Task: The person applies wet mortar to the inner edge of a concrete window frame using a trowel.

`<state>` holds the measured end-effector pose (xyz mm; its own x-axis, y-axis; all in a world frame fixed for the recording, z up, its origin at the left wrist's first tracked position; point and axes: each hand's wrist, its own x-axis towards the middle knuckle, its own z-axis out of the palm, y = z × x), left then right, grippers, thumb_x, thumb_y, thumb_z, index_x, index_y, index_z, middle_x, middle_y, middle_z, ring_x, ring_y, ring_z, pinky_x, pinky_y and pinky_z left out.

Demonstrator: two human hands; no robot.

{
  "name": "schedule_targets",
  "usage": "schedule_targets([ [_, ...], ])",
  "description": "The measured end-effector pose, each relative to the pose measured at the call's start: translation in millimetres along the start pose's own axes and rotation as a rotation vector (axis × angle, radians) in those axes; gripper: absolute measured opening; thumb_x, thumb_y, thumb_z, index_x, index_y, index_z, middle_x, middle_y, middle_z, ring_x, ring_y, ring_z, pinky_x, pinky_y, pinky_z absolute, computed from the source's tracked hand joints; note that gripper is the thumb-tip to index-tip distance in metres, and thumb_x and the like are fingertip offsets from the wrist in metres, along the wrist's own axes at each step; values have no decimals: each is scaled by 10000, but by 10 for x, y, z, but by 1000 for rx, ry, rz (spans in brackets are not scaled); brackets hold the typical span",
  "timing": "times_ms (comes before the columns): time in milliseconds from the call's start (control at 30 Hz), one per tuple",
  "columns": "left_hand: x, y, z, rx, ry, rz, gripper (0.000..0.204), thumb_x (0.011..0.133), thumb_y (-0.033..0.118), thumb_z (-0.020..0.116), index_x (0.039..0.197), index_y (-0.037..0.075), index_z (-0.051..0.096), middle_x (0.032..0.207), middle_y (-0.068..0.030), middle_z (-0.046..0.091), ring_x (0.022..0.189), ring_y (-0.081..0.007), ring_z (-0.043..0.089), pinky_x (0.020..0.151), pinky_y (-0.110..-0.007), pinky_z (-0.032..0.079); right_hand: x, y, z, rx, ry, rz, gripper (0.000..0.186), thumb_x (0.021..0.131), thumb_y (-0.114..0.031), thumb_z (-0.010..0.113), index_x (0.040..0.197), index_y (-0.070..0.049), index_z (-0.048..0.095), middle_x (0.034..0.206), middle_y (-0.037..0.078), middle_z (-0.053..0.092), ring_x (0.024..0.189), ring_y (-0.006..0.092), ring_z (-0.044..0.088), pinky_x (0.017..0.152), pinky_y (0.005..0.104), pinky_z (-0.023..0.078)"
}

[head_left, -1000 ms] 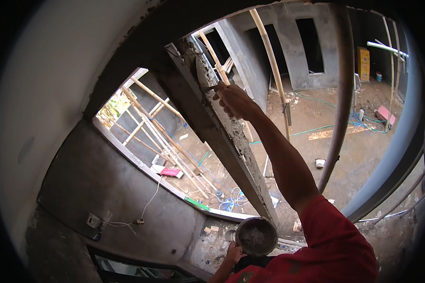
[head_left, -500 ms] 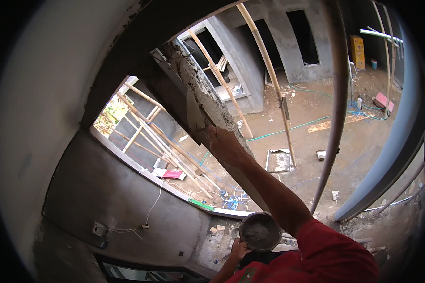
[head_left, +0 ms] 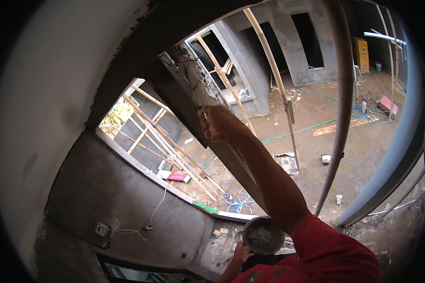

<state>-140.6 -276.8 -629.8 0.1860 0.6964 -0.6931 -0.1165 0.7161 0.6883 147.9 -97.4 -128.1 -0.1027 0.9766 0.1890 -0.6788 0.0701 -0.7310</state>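
Observation:
A long narrow concrete column point(head_left: 174, 85) slants through the middle of the view, with rough wet mortar point(head_left: 191, 70) along its upper edge face. My right hand point(head_left: 217, 123) is against this column, its fingers wrapped around the handle of a trowel. The pale trowel blade point(head_left: 204, 98) lies at the mortar and is hard to separate from it. Low in the view, my left hand point(head_left: 242, 253) grips the rim of a round dark bucket point(head_left: 244, 236), which holds grey mortar point(head_left: 263, 237). The bucket is close to my body, under my right arm.
Bamboo poles point(head_left: 274, 75) stand upright beyond the column, one thick pole point(head_left: 342, 94) nearer. More poles point(head_left: 160, 141) lean at the left opening. Hoses, a plank point(head_left: 344, 126) and a white bucket point(head_left: 326, 159) lie on the ground below. A socket box point(head_left: 102, 229) with cable hangs on the wall.
My right hand has turned over and moved slightly, and the trowel blade, plainly visible before against the column's flat face, is now up at the mortar edge. My left hand still holds the bucket.

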Motion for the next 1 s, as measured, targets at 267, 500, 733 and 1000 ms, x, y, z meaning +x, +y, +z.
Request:
schedule_targets([
  [267, 56, -26, 115, 11, -10, -4, 363, 791, -63, 530, 1051, 153, 398, 921, -170, 522, 860, -373, 603, 812, -640, 513, 155, 212, -170, -782, -198, -576, 320, 991, -274, 403, 809, -22, 479, 604, 64, 483, 475, 161, 498, 424, 317, 431],
  [500, -14, 14, 63, -4, -28, -2, 369, 775, -78, 505, 1042, 143, 378, 919, -165, 519, 845, -353, 609, 791, -633, 528, -539, 208, -207, -985, 210, -92, 373, 944, -296, 503, 920, 74, 539, 788, 236, 652, 669, 314, 656, 555, 427, 524],
  [733, 52, -67, 147, 43, -43, -12, 297, 841, 10, 551, 1059, 136, 393, 955, -208, 563, 964, -406, 618, 837, -639, 510, 234, 238, -630, -1204, 268, -534, 427, 987, -356, 461, 961, 70, 477, 698, 175, 621, 476, 233, 602, 411, 373, 464],
  [1000, 0, 2, 109, 44, -22, 21, 374, 799, -42, 538, 1083, 143, 381, 966, -198, 545, 923, -391, 618, 817, -633, 522, -1031, 694, -769, -649, 92, -62, 322, 998, -326, 491, 952, -8, 474, 604, 27, 509, 434, 110, 497, 397, 255, 403],
])
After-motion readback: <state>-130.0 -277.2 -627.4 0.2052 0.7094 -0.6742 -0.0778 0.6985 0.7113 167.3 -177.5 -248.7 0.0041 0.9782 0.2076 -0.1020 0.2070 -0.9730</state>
